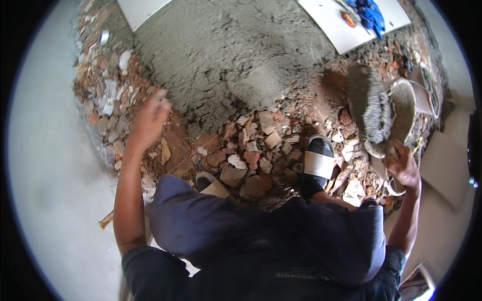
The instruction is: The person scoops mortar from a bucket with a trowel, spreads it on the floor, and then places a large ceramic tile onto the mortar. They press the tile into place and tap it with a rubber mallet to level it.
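My left hand (150,118) is raised over rubble at the left edge of the wet grey mortar bed (211,60), its fingers loosely apart and holding nothing I can see. At the right, my right hand (401,165) grips a mortar-laden tool (368,103), perhaps a trowel, whose handle is mostly hidden by my fingers. A mortar-crusted round container (405,108) sits just behind that tool. Broken brick and stone rubble (253,160) lies between my hands, with a thin string crossing it. My sandalled foot (319,163) stands on the rubble.
A white tile (140,10) lies at the upper left. Another white board (326,22) at the upper right carries blue cloth (369,15) and a small orange tool (348,20). Pale walls or edges border both sides. Pale slabs (442,168) lean or lie at the right.
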The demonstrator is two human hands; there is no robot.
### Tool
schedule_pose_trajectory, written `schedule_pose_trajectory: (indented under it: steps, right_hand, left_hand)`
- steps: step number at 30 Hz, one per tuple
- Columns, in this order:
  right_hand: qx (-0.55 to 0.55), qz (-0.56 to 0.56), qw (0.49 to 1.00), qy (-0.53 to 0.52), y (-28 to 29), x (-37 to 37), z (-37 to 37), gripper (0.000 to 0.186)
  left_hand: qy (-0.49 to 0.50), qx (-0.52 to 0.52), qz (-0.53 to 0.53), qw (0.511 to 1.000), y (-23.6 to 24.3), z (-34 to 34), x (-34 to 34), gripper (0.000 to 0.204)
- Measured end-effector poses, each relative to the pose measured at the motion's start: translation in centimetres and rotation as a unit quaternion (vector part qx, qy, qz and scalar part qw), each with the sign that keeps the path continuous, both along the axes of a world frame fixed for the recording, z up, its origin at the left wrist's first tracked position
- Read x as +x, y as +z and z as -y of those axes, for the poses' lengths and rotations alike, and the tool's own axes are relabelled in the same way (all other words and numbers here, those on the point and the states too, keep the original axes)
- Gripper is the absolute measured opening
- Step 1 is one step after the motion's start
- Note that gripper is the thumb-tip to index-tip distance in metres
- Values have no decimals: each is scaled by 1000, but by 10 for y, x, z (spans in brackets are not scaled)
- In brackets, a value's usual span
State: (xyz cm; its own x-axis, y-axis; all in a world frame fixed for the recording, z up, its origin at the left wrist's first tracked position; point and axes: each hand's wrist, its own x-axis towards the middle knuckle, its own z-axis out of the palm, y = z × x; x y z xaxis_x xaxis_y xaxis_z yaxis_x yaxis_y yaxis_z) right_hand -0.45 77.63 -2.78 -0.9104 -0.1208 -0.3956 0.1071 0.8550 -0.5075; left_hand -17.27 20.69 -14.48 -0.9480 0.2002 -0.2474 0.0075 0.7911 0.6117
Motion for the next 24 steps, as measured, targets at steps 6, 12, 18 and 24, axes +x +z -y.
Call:
schedule_pose_trajectory:
  steps: [6, 12, 18, 24]
  right_hand:
    - [24, -38, 952, 302, -44, -129, 81, 27]
    - [275, -122, 870, 391, -99, -165, 227, 23]
    - [191, 170, 961, 101, -112, -151, 225, 32]
    - [148, 196, 946, 212, -201, -62, 305, 43]
  left_hand:
    - [378, 142, -101, 909, -40, 115, 130, 48]
    - [456, 206, -79, 862, -127, 72, 257, 50]
    - [430, 173, 66, 884, -175, 21, 317, 49]
    - [397, 161, 114, 896, -189, 4, 324, 48]
